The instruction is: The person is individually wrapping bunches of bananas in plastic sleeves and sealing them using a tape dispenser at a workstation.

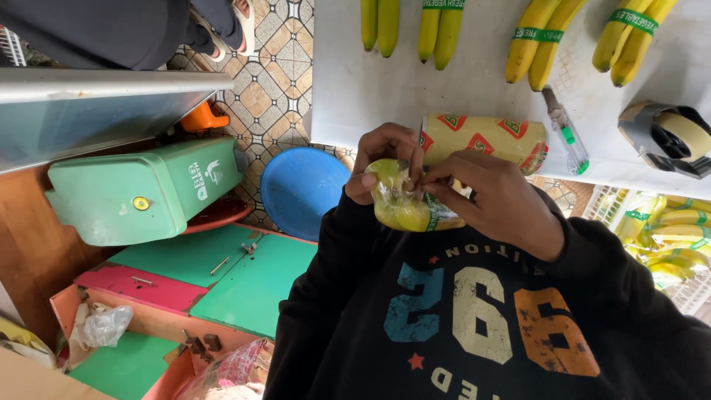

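The person holds a small bunch of yellow bananas [404, 204] close to the chest, just below the edge of the white table [370, 96]. The bunch is wrapped in clear plastic film, with a green band around it. The left hand [381, 159] is curled over the top of the bunch, fingers bent and thumb pressed on the film. The right hand [503, 204] pinches a bit of the film near the top, thumb and fingertips tight together.

The bananas look light and a little soft, so I think a hard squeeze could bruise them. The film looks thin, slippery and clingy. The thick middle of the bunch seems the best place to hold it.

The bunch runs slantwise, from the top under the left hand down toward the right hand. I cannot tell which end has the stem.

On the table lie a roll of yellow film [485, 139], a small cutter knife [566, 133], a tape dispenser [670, 137] and 4 banded bunches of bananas [544, 41]. A white crate [603, 207] with more wrapped bananas sits to the right. A blue round lid [300, 185] and a green box [144, 192] are on the left.
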